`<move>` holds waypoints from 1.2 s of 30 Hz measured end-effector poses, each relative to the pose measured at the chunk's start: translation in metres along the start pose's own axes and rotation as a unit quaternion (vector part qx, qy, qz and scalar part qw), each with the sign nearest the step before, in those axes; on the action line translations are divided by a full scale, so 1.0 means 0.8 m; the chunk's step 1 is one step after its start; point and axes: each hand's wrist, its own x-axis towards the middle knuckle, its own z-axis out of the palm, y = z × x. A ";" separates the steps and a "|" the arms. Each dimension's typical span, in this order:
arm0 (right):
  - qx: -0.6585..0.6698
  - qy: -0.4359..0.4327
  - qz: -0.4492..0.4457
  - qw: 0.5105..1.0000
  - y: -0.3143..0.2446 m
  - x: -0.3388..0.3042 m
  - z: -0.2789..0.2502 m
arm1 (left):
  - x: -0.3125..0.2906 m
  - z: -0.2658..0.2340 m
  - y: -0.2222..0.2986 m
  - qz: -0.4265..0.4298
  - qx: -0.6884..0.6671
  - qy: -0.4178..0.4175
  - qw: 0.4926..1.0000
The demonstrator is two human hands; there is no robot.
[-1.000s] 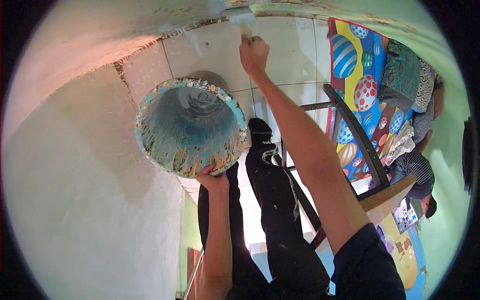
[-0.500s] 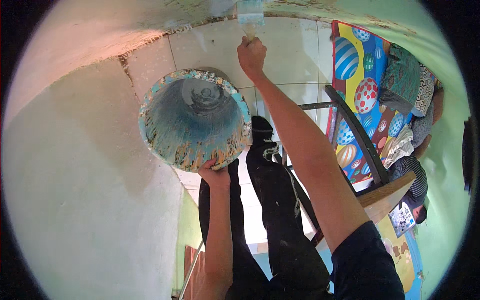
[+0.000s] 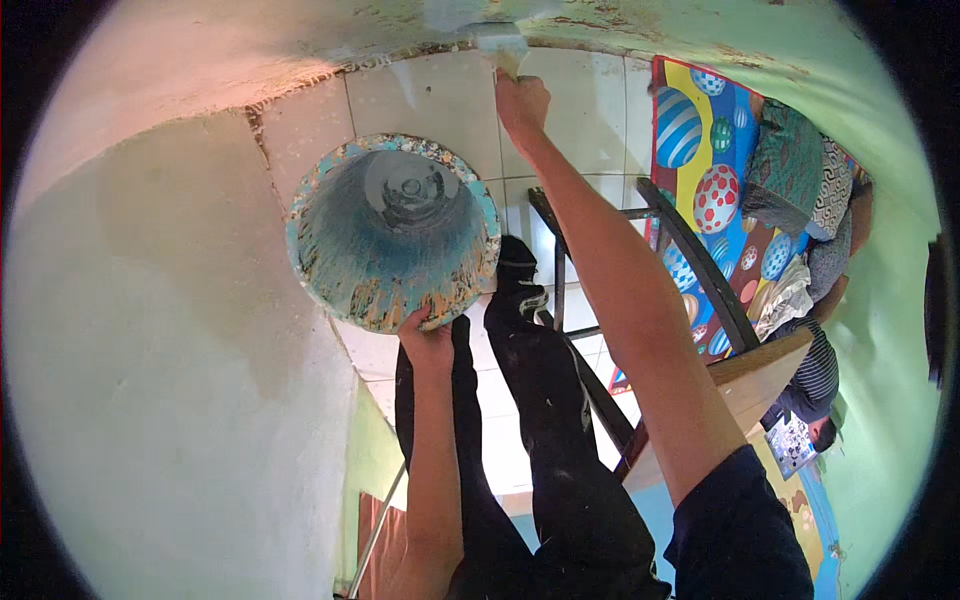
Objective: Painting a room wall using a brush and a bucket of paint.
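Note:
My left hand (image 3: 428, 338) grips the near rim of a paint-crusted bucket (image 3: 375, 265), thumb over the edge. The bucket tilts its open mouth toward me; a little greyish-clear liquid shows at the bottom. At the top, my right hand (image 3: 522, 103) is closed around the handle of a paintbrush (image 3: 508, 64). The brush's wide pale-blue head lies against the wall (image 3: 590, 18), whose surface is stained and patchy. My right arm is stretched out far ahead.
A dark-framed wooden chair (image 3: 715, 270) stands right of my legs. Beyond it lies a colourful ball-patterned mat (image 3: 690, 130) with cushions (image 3: 785, 165) and cloths. A person (image 3: 808, 370) in a striped top is at the right, near a laptop (image 3: 790, 445). A plastered wall (image 3: 170, 330) rises on the left.
My right hand and the brush have moved slightly right and down the picture along the wall. The left hand keeps its hold on the bucket, and the view has shifted a little.

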 end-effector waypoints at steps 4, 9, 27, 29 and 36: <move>-0.007 0.133 -0.139 0.981 -0.023 -0.075 -0.033 | 0.005 -0.015 0.002 -0.021 -0.014 -0.038 0.999; 0.120 0.159 -0.166 0.966 -0.039 -0.103 -0.038 | 0.007 -0.022 0.009 -0.035 0.009 -0.040 0.999; -0.054 0.156 -0.125 0.978 -0.019 -0.062 -0.005 | 0.009 -0.028 0.012 -0.063 0.016 -0.044 0.997; 0.012 0.181 -0.173 0.968 -0.016 -0.091 -0.012 | 0.005 -0.021 0.014 -0.030 0.034 -0.065 0.997; -0.012 0.159 -0.217 0.963 -0.018 -0.039 0.018 | 0.014 -0.025 0.020 -0.084 0.010 -0.040 0.996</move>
